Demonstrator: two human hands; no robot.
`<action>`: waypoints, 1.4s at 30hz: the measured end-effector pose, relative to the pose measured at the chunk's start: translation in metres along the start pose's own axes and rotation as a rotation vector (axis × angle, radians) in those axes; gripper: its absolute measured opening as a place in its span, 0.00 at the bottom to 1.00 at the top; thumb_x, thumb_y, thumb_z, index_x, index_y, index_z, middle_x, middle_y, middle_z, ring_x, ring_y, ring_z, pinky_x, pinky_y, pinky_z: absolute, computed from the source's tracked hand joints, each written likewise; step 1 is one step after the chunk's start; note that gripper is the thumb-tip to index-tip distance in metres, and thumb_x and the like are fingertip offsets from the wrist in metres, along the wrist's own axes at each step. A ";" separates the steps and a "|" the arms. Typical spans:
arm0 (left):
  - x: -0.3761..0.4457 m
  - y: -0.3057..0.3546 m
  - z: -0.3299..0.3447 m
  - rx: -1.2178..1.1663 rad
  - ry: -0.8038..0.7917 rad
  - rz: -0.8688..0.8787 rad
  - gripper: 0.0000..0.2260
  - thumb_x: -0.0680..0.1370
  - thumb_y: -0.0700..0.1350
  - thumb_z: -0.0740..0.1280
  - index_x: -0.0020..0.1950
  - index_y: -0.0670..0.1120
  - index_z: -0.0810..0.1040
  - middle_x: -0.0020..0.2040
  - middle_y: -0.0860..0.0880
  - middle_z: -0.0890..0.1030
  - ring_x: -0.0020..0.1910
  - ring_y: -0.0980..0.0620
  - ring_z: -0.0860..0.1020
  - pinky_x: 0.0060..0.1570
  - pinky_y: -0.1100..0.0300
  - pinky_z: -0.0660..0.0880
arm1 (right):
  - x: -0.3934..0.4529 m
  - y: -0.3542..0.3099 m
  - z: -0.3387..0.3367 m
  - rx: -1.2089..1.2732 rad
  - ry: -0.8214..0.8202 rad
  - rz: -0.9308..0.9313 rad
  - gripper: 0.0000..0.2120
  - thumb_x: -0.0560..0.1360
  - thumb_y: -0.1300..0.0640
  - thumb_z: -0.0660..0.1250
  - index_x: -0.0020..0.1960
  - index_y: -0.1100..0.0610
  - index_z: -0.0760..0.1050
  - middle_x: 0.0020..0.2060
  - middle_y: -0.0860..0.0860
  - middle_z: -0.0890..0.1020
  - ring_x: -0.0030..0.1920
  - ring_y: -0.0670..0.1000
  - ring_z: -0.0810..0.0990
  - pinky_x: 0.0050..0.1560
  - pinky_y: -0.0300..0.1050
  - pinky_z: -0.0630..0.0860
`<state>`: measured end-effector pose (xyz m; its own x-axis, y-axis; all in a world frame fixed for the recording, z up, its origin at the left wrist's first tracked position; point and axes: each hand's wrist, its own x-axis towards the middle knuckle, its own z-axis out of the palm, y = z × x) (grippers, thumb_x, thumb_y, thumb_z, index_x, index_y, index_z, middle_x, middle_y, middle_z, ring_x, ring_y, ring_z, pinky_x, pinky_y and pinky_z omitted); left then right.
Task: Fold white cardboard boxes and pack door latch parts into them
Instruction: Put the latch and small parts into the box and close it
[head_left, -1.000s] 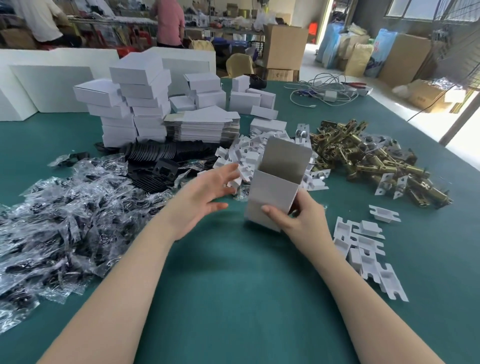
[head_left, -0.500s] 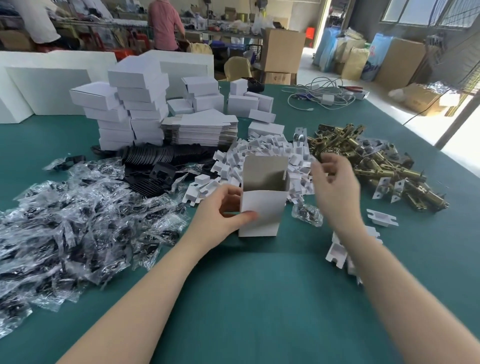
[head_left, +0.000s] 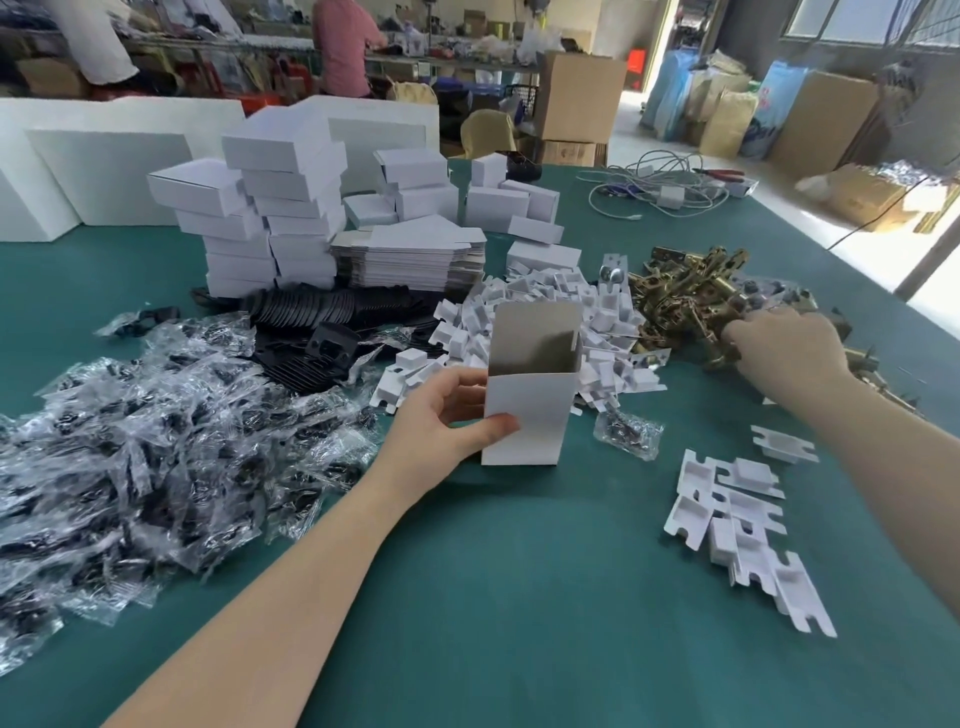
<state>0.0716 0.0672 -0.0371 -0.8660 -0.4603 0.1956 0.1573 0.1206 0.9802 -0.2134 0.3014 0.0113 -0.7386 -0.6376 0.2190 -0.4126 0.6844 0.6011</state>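
Green tabletop (head_left: 519, 597). White box (head_left: 527, 415) stands upright at centre, top flap raised, mouth open. Left hand (head_left: 441, 421) grips its left side, thumb on the front face, fingers curled behind. Right hand (head_left: 784, 348) reaches into the pile of brass latch parts (head_left: 691, 306) to the right of the box; fingers bent down among the parts, but whether they pinch one I cannot tell. White inserts (head_left: 550, 322) heaped just behind the box. Bagged screws (head_left: 156, 441) at left. Closed boxes stacked (head_left: 280, 208) at back.
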 end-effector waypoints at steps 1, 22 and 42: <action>0.000 0.000 0.000 -0.008 -0.004 -0.001 0.16 0.70 0.36 0.77 0.52 0.51 0.80 0.49 0.51 0.86 0.50 0.53 0.83 0.50 0.62 0.78 | 0.001 0.000 0.000 -0.030 0.004 -0.013 0.08 0.78 0.57 0.65 0.55 0.48 0.77 0.47 0.47 0.81 0.50 0.52 0.80 0.41 0.44 0.75; 0.000 -0.003 0.000 -0.073 -0.028 -0.009 0.14 0.72 0.36 0.75 0.53 0.50 0.80 0.49 0.51 0.86 0.50 0.53 0.83 0.48 0.63 0.78 | -0.012 0.071 -0.075 1.403 0.316 0.498 0.15 0.75 0.51 0.72 0.61 0.52 0.80 0.49 0.51 0.83 0.36 0.44 0.76 0.36 0.41 0.74; 0.003 -0.006 -0.009 -0.153 0.012 -0.014 0.16 0.66 0.43 0.79 0.50 0.59 0.83 0.49 0.50 0.86 0.50 0.52 0.84 0.47 0.65 0.78 | -0.045 -0.074 -0.205 1.575 0.136 -0.293 0.07 0.77 0.60 0.70 0.54 0.54 0.80 0.47 0.50 0.85 0.49 0.54 0.82 0.55 0.45 0.79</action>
<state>0.0726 0.0569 -0.0423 -0.8631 -0.4712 0.1817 0.2167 -0.0206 0.9760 -0.0406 0.2067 0.1144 -0.5240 -0.7723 0.3593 -0.6993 0.1492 -0.6991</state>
